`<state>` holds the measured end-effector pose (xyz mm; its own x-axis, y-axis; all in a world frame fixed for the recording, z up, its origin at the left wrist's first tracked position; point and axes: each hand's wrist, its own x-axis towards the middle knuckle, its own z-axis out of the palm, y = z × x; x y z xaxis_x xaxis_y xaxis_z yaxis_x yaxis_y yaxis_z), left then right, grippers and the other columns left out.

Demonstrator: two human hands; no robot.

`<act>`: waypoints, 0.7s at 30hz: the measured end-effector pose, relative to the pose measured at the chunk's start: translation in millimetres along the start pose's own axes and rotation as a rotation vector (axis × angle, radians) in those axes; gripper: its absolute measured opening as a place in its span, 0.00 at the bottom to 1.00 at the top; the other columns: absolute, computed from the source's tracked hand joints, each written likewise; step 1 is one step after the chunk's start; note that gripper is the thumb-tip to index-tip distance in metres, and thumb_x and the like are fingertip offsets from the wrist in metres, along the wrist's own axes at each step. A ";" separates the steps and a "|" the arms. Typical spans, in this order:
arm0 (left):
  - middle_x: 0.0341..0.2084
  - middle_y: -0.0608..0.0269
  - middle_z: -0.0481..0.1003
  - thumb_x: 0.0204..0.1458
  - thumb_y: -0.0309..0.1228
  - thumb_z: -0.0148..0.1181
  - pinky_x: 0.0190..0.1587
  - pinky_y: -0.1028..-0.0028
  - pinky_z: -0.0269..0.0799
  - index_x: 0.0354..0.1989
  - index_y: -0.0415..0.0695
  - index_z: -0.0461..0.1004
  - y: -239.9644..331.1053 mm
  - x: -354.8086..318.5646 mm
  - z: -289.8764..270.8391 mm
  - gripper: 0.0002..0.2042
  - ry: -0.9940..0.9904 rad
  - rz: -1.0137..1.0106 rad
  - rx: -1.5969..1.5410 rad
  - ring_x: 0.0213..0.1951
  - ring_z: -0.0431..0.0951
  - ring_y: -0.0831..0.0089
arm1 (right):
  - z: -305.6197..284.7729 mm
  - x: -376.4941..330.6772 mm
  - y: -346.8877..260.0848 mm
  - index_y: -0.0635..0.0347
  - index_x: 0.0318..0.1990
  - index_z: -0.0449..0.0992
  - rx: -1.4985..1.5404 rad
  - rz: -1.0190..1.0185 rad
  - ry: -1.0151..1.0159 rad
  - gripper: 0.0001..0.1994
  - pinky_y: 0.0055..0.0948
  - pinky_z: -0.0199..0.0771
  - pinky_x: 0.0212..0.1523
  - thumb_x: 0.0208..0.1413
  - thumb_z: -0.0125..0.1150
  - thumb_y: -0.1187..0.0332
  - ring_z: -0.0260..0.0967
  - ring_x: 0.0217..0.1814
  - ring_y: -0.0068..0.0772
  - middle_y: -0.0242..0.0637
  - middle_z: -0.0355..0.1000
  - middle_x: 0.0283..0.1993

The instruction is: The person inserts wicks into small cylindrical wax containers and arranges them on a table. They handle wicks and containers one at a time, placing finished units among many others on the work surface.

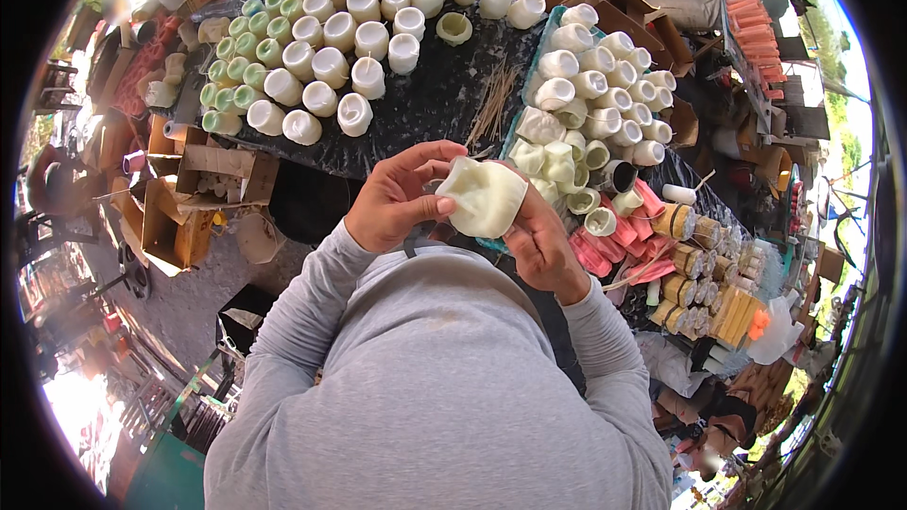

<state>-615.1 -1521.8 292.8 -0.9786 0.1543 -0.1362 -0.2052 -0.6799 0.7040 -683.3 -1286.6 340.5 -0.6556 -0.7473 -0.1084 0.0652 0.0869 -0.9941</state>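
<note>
Black-covered table fills the upper middle. On its left half, rows of cream and pale-green wax cups, upright, packed close. To the right a tray heaped w/ white moulds, some tipped over. Right of that, pink strips and tan rolls. Cardboard boxes sit off the table's left edge. Thin sticks lie btwn cups and tray.

Centre, in front of the chest: soft cream mould, held by both hands. Left hand has thumb pressed on its left edge, fingers curled over the top. Right hand grips from below and right, fingers wrapped under; fingertips hidden, prob. closed on it.
</note>
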 end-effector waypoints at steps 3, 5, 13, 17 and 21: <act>0.55 0.57 0.75 0.57 0.20 0.70 0.45 0.74 0.82 0.68 0.42 0.69 3.3 -0.3 9.2 0.29 -0.045 0.078 0.128 0.51 0.79 0.74 | -12.3 -6.6 0.7 0.71 0.71 0.62 -0.274 -0.193 -0.009 0.25 0.34 0.72 0.65 0.66 0.42 0.79 0.68 0.69 0.37 0.49 0.61 0.73; 0.58 0.59 0.73 0.55 0.19 0.71 0.52 0.70 0.79 0.66 0.41 0.71 1.3 -0.9 17.2 0.29 -0.041 0.125 0.171 0.56 0.76 0.72 | -21.9 -12.1 6.8 0.72 0.72 0.60 -0.243 -0.154 -0.032 0.27 0.33 0.67 0.69 0.65 0.42 0.80 0.65 0.70 0.34 0.47 0.60 0.74; 0.61 0.60 0.71 0.50 0.17 0.74 0.66 0.61 0.72 0.64 0.40 0.74 -23.6 2.3 40.4 0.30 0.040 0.170 0.150 0.63 0.72 0.69 | -41.9 -51.5 43.7 0.73 0.69 0.63 0.572 0.105 -0.022 0.25 0.35 0.64 0.73 0.63 0.44 0.77 0.69 0.67 0.30 0.40 0.70 0.65; 0.56 0.63 0.72 0.52 0.17 0.73 0.62 0.67 0.76 0.64 0.39 0.72 -36.1 5.0 50.4 0.29 0.012 0.240 0.203 0.58 0.76 0.72 | -56.2 -58.1 56.0 0.68 0.49 0.70 0.769 0.010 -0.072 0.10 0.43 0.64 0.74 0.63 0.47 0.76 0.66 0.71 0.36 0.43 0.66 0.67; 0.56 0.61 0.74 0.52 0.18 0.74 0.63 0.66 0.76 0.65 0.40 0.71 -50.3 6.9 59.7 0.30 0.051 0.241 0.148 0.59 0.75 0.71 | -65.0 -63.0 52.0 0.62 0.40 0.66 0.743 0.100 -0.020 0.02 0.42 0.63 0.73 0.63 0.50 0.75 0.64 0.69 0.37 0.44 0.64 0.65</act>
<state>-610.5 -1443.8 298.1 -0.9992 -0.0380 0.0155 0.0347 -0.5799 0.8140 -687.5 -1192.2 296.2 -0.6068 -0.7715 -0.1913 0.6192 -0.3079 -0.7223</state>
